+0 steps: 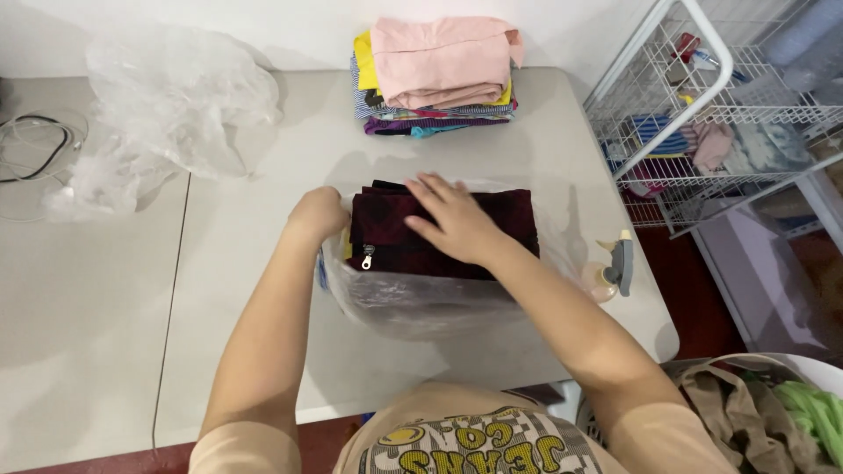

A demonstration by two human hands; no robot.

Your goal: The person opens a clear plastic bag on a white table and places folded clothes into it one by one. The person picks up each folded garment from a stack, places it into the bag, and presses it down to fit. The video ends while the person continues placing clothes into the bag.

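right hand (457, 219) laid flat, fingers spread, palm down on a folded dark maroon garment (509, 219), pressing rather than gripping. left hand (318, 215) curled at the garment's left edge, against the rim of a clear plastic bag (413, 303); whether pinching the film or only bracing it, impossible to tell from this angle. garment resting in the mouth of the bag, near the front-middle of a pale grey folding table (263, 290), a metal zipper pull (367, 257) showing at its near left corner, a sliver of yellow beside it.

judged from the layout: packing under way, not finished. folding of the maroon piece looks done, and part of it seems inside the bag, yet the mouth gapes open and most of the top face is bare.

behind, at the far edge of the table, a neat stack of folded clothes (439, 79), pink on top, yellow, striped and purple layers beneath, not bagged. to the far left, a heap of crumpled clear plastic (167, 105), loose. coiled cables (35, 145) at the left margin. small spray bottle (615, 263) standing near the table's right edge. white wire rack (702, 114) to the right, holding assorted cloth. basket of unfolded laundry (773, 412), brown and green, at lower right.
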